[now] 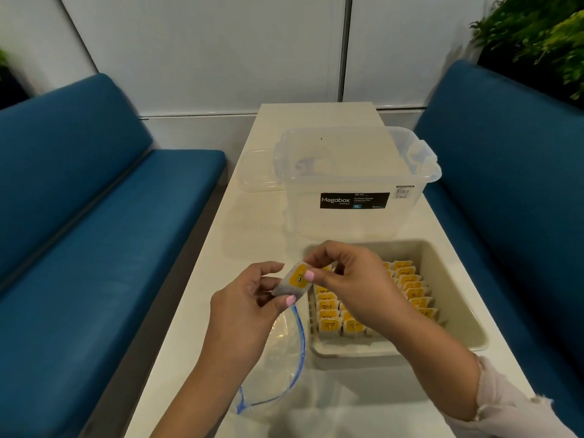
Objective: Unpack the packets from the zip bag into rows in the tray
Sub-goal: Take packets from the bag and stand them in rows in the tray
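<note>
A small packet (293,281) with a yellow label is held up over the table, just left of the cream tray (455,298). My left hand (249,303) pinches its lower end and my right hand (344,279) pinches its upper end. Rows of several yellow-labelled packets (414,295) stand in the tray, partly hidden behind my right hand. The clear zip bag (281,358) with a blue seal lies open on the table under my left wrist; what it holds I cannot tell.
A clear Megabox storage bin (354,184) stands just beyond the tray, its lid (257,172) lying to its left. Blue benches (94,248) flank the narrow white table (252,222) on both sides. A plant (537,33) hangs at the upper right.
</note>
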`<state>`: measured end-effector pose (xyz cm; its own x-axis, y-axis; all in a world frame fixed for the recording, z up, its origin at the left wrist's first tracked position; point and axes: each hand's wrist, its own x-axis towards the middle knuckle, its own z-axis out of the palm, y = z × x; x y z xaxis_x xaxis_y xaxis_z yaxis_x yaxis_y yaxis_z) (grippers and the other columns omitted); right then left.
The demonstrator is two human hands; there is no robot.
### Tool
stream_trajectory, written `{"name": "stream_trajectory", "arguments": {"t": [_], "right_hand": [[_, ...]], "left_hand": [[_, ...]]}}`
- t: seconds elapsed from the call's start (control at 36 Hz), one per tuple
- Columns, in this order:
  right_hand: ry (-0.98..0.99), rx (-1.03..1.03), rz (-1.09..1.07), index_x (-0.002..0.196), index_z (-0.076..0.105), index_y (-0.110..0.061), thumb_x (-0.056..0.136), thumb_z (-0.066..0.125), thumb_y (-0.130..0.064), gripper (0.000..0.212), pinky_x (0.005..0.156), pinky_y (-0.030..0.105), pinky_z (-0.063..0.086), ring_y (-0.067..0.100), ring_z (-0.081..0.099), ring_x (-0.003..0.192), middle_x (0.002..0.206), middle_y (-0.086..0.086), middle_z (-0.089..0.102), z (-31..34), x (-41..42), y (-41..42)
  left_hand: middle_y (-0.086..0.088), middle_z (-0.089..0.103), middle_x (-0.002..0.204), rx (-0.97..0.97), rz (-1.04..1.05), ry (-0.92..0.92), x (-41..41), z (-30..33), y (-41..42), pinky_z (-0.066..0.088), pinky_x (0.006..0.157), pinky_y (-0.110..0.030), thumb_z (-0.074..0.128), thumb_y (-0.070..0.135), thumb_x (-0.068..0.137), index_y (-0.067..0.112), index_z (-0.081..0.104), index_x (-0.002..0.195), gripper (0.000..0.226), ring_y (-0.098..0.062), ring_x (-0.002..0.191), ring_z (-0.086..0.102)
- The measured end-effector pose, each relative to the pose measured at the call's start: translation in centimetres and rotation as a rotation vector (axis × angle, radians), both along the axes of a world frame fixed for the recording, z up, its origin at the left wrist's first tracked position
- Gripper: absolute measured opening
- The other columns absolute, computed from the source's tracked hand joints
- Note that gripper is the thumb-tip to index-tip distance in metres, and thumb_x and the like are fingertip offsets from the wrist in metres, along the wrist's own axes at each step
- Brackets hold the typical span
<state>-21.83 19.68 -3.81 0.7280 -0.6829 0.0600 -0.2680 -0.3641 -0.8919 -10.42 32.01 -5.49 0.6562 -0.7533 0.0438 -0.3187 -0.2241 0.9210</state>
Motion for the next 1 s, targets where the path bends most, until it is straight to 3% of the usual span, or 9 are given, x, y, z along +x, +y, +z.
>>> {"name": "stream_trajectory", "arguments": {"t": [0.14,0.39,0.53,0.58,0.67,0.72,0.83,0.89,1.0], "right_hand": [[0.035,-0.135,-0.035,0.069,0.060,-0.036,0.082,0.072,-0.020,0.024,0.055,0.007,0.036,-0.013,0.050,0.063,0.070,-0.015,0.060,0.3,-0.5,-0.4],[0.126,-0.143,-0.010,0.080,0.071,-0.025,0.081,0.073,-0.017,0.008,0.062,0.015,0.040,-0.012,0.051,0.063,0.067,-0.018,0.060,0.6,-2.9,-1.8],[0.234,-0.200,0.000,0.069,0.066,-0.035,0.079,0.075,-0.016,0.023,0.062,0.012,0.038,-0.010,0.053,0.065,0.069,-0.019,0.062,1.5,-5.2,-3.5],[0.289,-0.210,-0.017,0.068,0.064,-0.037,0.079,0.075,-0.018,0.025,0.057,0.007,0.036,-0.014,0.051,0.064,0.068,-0.020,0.061,2.1,-6.3,-4.3],[0.373,-0.259,-0.056,0.070,0.063,-0.035,0.080,0.074,-0.019,0.022,0.055,0.006,0.037,-0.015,0.051,0.063,0.063,-0.021,0.058,2.8,-8.4,-5.5],[0.449,-0.286,-0.079,0.071,0.063,-0.035,0.081,0.074,-0.021,0.020,0.059,0.013,0.038,-0.005,0.055,0.065,0.066,-0.020,0.061,2.9,-9.6,-6.3],[0.636,-0.336,-0.110,0.079,0.066,-0.032,0.083,0.070,-0.024,0.010,0.074,0.031,0.050,0.011,0.061,0.080,0.082,-0.012,0.068,2.3,-11.5,-7.3],[0.746,-0.379,-0.106,0.089,0.069,-0.031,0.086,0.067,-0.026,0.006,0.076,0.032,0.051,0.013,0.061,0.086,0.088,-0.010,0.068,1.7,-12.1,-7.6],[0.903,-0.432,-0.088,0.095,0.068,-0.032,0.087,0.064,-0.028,0.010,0.065,0.024,0.043,0.014,0.059,0.090,0.094,-0.009,0.066,-0.4,-12.9,-8.3]], "left_hand": [[0.019,0.071,0.081,-0.025,-0.007,-0.020,-0.4,0.0,-0.5,0.053,0.075,-0.015,0.077,0.017,0.074,0.036,0.066,0.089,0.027,-0.003,0.081,0.068],[0.021,0.070,0.074,-0.046,-0.082,-0.022,-2.1,-0.4,-1.6,0.046,0.065,-0.005,0.075,0.011,0.074,0.036,0.066,0.076,0.027,0.003,0.072,0.066],[0.013,0.071,0.085,0.015,-0.152,0.010,-3.4,-1.2,-2.6,0.049,0.068,-0.007,0.077,0.006,0.071,0.030,0.068,0.088,0.031,0.005,0.080,0.064],[0.019,0.068,0.091,0.064,-0.181,-0.041,-3.6,-1.7,-2.8,0.047,0.072,-0.005,0.079,0.009,0.070,0.037,0.065,0.090,0.038,0.010,0.089,0.061],[0.027,0.060,0.093,0.159,-0.229,-0.165,-4.0,-2.1,-3.0,0.039,0.070,0.001,0.081,0.013,0.068,0.047,0.058,0.085,0.044,0.012,0.086,0.056],[0.025,0.058,0.096,0.208,-0.269,-0.264,-4.2,-2.3,-3.1,0.036,0.074,-0.003,0.081,0.014,0.067,0.048,0.054,0.084,0.046,0.004,0.091,0.054],[0.022,0.057,0.101,0.302,-0.316,-0.412,-4.3,-3.1,-2.9,0.040,0.088,-0.023,0.083,0.020,0.064,0.047,0.050,0.089,0.050,-0.008,0.101,0.051],[0.022,0.058,0.106,0.327,-0.314,-0.436,-4.2,-3.6,-2.7,0.041,0.092,-0.027,0.085,0.023,0.061,0.048,0.050,0.088,0.051,-0.008,0.102,0.050],[0.023,0.059,0.113,0.351,-0.300,-0.457,-4.0,-4.2,-2.6,0.039,0.097,-0.030,0.085,0.028,0.061,0.048,0.053,0.091,0.048,-0.005,0.106,0.048]]}}
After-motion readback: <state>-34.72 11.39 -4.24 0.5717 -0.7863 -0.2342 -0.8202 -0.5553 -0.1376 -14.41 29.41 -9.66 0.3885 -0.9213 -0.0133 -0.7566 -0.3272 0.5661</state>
